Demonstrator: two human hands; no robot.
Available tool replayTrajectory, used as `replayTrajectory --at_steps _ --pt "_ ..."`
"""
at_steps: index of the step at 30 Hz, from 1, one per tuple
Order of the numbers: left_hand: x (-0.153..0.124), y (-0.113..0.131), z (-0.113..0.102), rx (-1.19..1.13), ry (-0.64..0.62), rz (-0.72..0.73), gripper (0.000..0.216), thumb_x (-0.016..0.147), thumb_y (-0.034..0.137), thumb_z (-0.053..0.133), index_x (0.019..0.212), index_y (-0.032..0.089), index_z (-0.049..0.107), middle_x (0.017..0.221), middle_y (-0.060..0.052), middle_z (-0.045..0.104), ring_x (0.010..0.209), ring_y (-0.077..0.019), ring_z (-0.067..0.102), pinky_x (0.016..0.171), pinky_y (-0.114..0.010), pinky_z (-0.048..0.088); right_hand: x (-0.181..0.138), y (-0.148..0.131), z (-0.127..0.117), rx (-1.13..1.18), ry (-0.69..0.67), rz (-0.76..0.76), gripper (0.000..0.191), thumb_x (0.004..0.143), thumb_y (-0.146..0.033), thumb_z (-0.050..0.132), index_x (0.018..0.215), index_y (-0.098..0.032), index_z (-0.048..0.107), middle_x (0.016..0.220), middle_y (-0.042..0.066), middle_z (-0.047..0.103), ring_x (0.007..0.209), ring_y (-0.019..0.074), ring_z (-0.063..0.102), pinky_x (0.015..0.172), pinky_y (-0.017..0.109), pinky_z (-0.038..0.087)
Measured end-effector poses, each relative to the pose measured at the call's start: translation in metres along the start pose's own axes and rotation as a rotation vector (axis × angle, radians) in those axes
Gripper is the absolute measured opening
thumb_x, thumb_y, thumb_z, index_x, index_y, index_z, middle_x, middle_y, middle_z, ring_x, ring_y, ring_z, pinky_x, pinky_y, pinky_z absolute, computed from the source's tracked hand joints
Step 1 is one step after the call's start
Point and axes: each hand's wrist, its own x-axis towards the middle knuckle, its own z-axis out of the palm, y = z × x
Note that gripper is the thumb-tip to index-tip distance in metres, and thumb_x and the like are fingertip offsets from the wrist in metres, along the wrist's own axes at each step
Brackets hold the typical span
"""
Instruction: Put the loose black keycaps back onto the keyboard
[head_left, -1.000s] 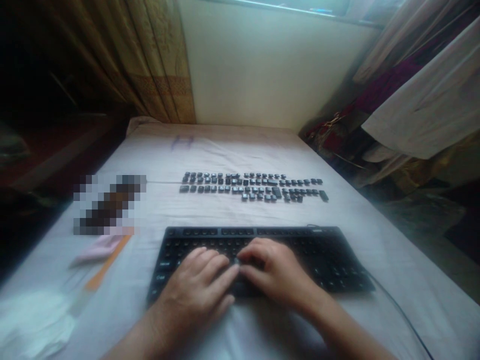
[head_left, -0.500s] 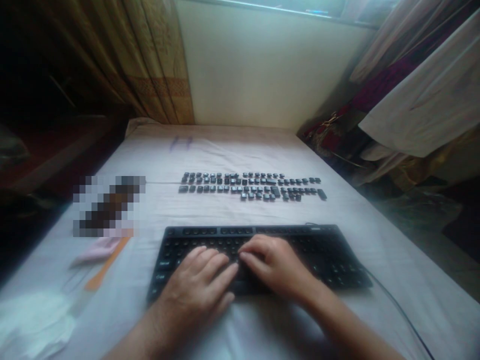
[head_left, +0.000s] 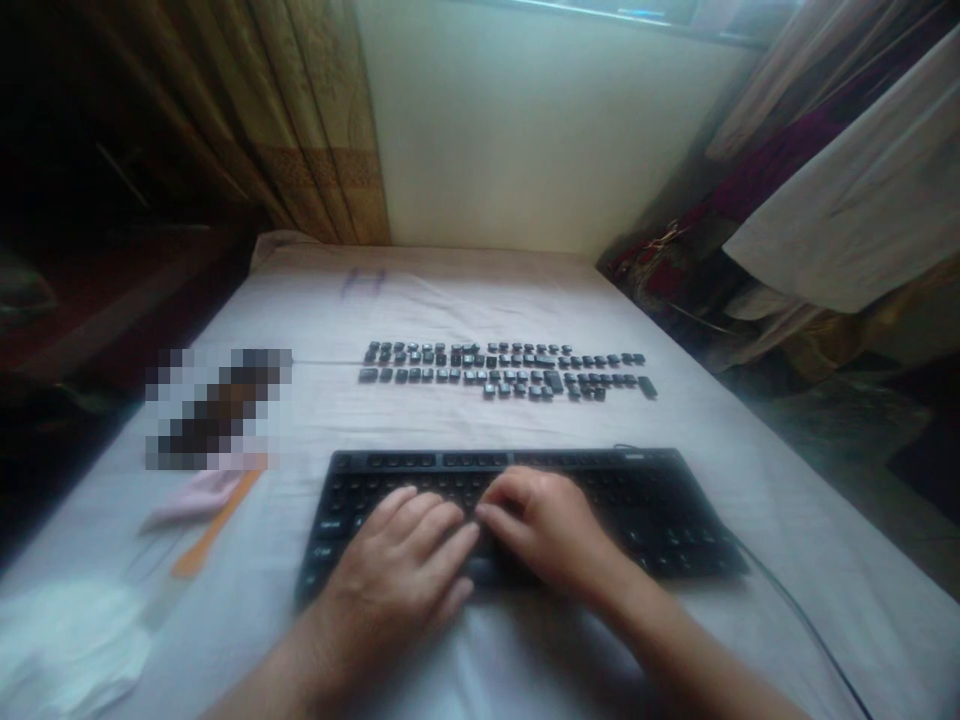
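A black computer keyboard point(head_left: 660, 490) lies on the pale sheet in front of me, with some of its key spots lacking caps. Across its left half rests my left hand point(head_left: 405, 555), palm down, its fingers stretched out and a little apart. My right hand point(head_left: 551, 525) is over the middle of the keys, thumb and index finger pinched together beside the left fingertips. Whatever sits in that pinch, if anything, is too small or hidden to make out. Beyond the keyboard, loose black keycaps point(head_left: 450, 376) are laid out in several rows.
On the left lie an orange flat strip point(head_left: 214, 530), a pink cloth point(head_left: 199, 498), a blurred-out object point(head_left: 217, 410) and a crumpled white cloth point(head_left: 67, 645). The keyboard cable point(head_left: 806, 630) trails off the right side. A curtain point(head_left: 322, 120) and hanging clothes point(head_left: 847, 220) flank the wall.
The view has shifted very slightly. Both hands keep nearly the same places and shapes on the keyboard, and the keycap rows look unchanged.
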Motion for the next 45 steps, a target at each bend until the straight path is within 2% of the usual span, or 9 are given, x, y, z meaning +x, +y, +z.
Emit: replayTrajectory --at_steps 10,16,23,27,32,35,38,41,45 --pt "-0.002 0.0 0.001 -0.015 0.011 -0.005 0.025 0.098 0.031 0.051 0.115 0.022 0.068 0.112 -0.004 0.068 0.109 -0.0218 0.059 0.107 -0.041 0.039 -0.002 -0.003 0.002 -0.04 0.003 -0.015 0.015 0.086 -0.019 0.064 0.075 -0.022 0.074 0.084 0.003 0.074 0.078 0.0155 0.066 0.071 0.024 0.043" --pt "-0.002 0.0 0.005 0.024 0.105 -0.019 0.024 0.097 0.033 0.051 0.111 0.024 0.068 0.11 -0.003 0.069 0.108 -0.0206 0.06 0.107 -0.039 0.041 0.0 -0.002 0.002 -0.021 -0.009 0.01 0.013 0.084 -0.02 0.065 0.074 -0.023 0.074 0.083 0.002 0.074 0.08 0.016 0.066 0.072 0.024 0.043" --pt "-0.005 -0.009 0.016 0.062 0.204 0.071 0.03 0.1 0.037 0.044 0.105 0.023 0.07 0.104 -0.002 0.07 0.102 -0.0186 0.061 0.107 -0.033 0.039 0.002 0.001 0.004 -0.032 -0.032 0.009 0.012 0.082 -0.02 0.065 0.078 -0.023 0.076 0.086 0.002 0.075 0.081 0.0164 0.067 0.071 0.024 0.042" --pt "-0.009 -0.013 0.023 0.073 0.227 0.088 0.031 0.1 0.038 0.045 0.104 0.023 0.071 0.103 -0.002 0.071 0.102 -0.0185 0.061 0.109 -0.033 0.038 0.006 -0.007 -0.007 -0.075 -0.095 0.008 0.014 0.08 -0.021 0.065 0.081 -0.023 0.078 0.086 0.003 0.077 0.079 0.0179 0.068 0.068 0.025 0.042" --pt "-0.009 -0.015 0.023 0.084 0.23 0.104 0.028 0.098 0.037 0.047 0.104 0.023 0.071 0.103 -0.003 0.07 0.103 -0.0186 0.061 0.108 -0.033 0.04 0.022 -0.018 -0.038 -0.103 -0.234 -0.034 0.016 0.078 -0.019 0.066 0.079 -0.023 0.081 0.075 0.002 0.077 0.068 0.0163 0.067 0.06 0.024 0.04" --pt "-0.008 -0.015 0.024 0.094 0.25 0.128 0.026 0.098 0.037 0.049 0.104 0.023 0.07 0.102 -0.002 0.07 0.102 -0.0173 0.061 0.108 -0.032 0.039 0.045 -0.011 -0.056 -0.062 -0.162 -0.035 0.015 0.081 -0.021 0.066 0.083 -0.023 0.081 0.078 0.001 0.078 0.073 0.0157 0.068 0.065 0.022 0.044" --pt "-0.009 -0.017 0.025 0.103 0.243 0.133 0.025 0.098 0.036 0.05 0.106 0.023 0.07 0.103 -0.002 0.069 0.103 -0.0165 0.061 0.109 -0.031 0.038 0.074 0.005 -0.063 -0.163 0.034 0.057 0.018 0.086 -0.028 0.063 0.09 -0.025 0.08 0.085 0.0 0.079 0.08 0.0157 0.07 0.069 0.021 0.046" --pt "-0.009 -0.018 0.027 0.114 0.252 0.135 0.026 0.099 0.037 0.049 0.105 0.023 0.07 0.104 -0.001 0.069 0.103 -0.0158 0.061 0.112 -0.031 0.034 0.096 0.02 -0.057 -0.25 0.156 0.14 0.024 0.092 -0.027 0.056 0.102 -0.026 0.079 0.102 0.004 0.077 0.094 0.0201 0.07 0.078 0.026 0.047" --pt "-0.009 -0.017 0.026 0.113 0.245 0.135 0.026 0.099 0.039 0.049 0.106 0.024 0.07 0.104 -0.001 0.07 0.104 -0.0156 0.062 0.111 -0.031 0.036 0.102 0.027 -0.043 -0.361 0.216 0.148 0.027 0.093 -0.028 0.056 0.111 -0.033 0.075 0.111 0.005 0.072 0.097 0.02 0.068 0.079 0.027 0.047"
